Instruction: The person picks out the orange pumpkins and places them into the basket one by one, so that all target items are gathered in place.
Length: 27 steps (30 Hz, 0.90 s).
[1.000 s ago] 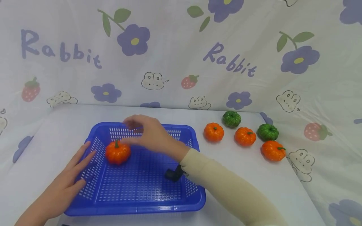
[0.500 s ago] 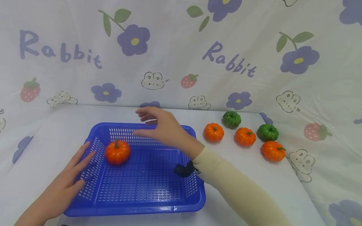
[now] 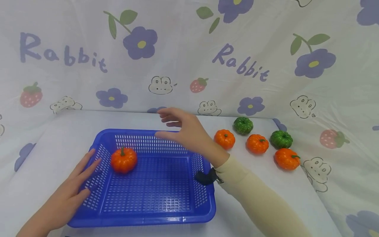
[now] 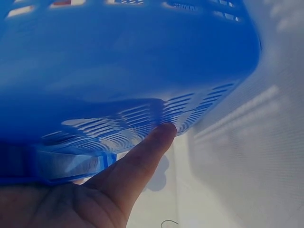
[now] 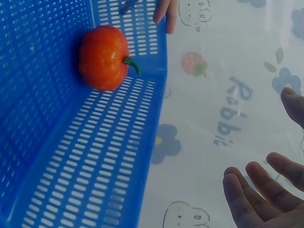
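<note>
A blue plastic basket (image 3: 148, 220) stands on the white table. One orange pumpkin (image 3: 123, 160) lies inside it at the back left, also in the right wrist view (image 5: 102, 57). My left hand (image 3: 77, 184) rests flat against the basket's left wall, fingers straight; in the left wrist view a finger (image 4: 153, 144) touches the basket (image 4: 128, 71) from outside. My right hand (image 3: 180, 131) hovers empty above the basket's back right corner, fingers spread and loosely bent (image 5: 259, 190). To the right lie three orange pumpkins (image 3: 224, 139) (image 3: 257, 144) (image 3: 286, 159) and two green ones (image 3: 242, 125) (image 3: 281, 139).
A white cloth printed with purple flowers, strawberries and rabbits (image 3: 242, 65) hangs behind and covers the table. The table's right edge (image 3: 311, 184) runs close to the loose pumpkins. A black wrist strap (image 3: 205, 177) shows at my right sleeve.
My right hand has lifted away from the orange pumpkin in the basket and moved right and back, toward the loose pumpkins. The left hand and the basket stay put.
</note>
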Available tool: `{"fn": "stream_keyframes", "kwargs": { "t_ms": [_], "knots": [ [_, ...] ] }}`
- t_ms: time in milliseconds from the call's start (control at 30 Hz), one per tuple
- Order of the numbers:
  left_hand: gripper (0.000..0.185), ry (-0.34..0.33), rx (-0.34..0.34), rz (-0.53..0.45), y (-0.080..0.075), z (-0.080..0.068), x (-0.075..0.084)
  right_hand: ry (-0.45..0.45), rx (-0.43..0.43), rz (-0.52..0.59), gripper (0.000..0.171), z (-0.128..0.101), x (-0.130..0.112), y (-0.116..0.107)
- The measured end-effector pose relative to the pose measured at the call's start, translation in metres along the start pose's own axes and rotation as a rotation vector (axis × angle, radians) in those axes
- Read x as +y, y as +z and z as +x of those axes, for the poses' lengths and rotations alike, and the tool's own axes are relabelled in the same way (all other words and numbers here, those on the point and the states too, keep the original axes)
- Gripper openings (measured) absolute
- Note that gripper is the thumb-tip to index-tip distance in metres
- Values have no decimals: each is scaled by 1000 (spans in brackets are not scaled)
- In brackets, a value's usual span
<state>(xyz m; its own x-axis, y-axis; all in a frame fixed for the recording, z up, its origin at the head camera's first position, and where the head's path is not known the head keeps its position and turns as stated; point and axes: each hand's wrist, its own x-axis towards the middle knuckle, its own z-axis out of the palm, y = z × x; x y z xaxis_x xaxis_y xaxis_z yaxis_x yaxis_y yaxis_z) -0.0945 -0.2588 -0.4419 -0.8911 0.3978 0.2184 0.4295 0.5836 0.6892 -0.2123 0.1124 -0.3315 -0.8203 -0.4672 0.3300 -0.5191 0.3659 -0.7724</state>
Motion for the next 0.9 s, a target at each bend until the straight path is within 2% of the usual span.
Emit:
{"fn": "stream_keyframes", "kwargs": {
  "t_ms": [300,600,900],
  "knots": [
    [80,-4,-5,5,-1,-1,1,5,20,-29,61,-11,4,-10],
    [80,-25,-9,-8,0,-1,1,-36,90,-33,63,-18,7,-28],
    [79,-9,0,4,1,-2,1,11,103,-45,61,-30,11,-38]
  ]
}}
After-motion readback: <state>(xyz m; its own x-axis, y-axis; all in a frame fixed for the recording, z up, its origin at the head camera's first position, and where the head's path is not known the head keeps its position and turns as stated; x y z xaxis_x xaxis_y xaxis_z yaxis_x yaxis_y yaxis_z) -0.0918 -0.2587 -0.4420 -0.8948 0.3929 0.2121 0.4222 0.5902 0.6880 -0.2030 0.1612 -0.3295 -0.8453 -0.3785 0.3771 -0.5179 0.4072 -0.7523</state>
